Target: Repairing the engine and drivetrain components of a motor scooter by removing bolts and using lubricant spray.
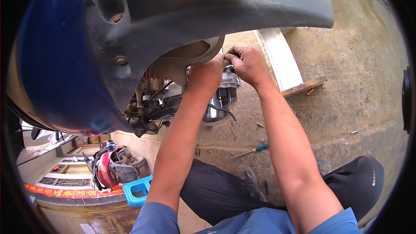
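Observation:
A scooter's grey plastic body [221,8] with a dark blue panel [52,69] fills the top and left, over an exposed engine [223,89] with hoses, cables and a chrome part. My left hand [207,70] and my right hand [246,66] meet at the top right of the engine, just below the grey plastic, with their thumbs and fingertips closed together. What they pinch is too small and too hidden to make out. A black hose [223,109] hangs loose below them, between my forearms.
A white board on wood [281,56] lies right of the engine. A teal-handled screwdriver [261,146] and small metal bits [260,124] lie on the concrete floor [346,82] by my legs. A red scooter [106,169] and a blue plastic stool [134,188] stand at lower left.

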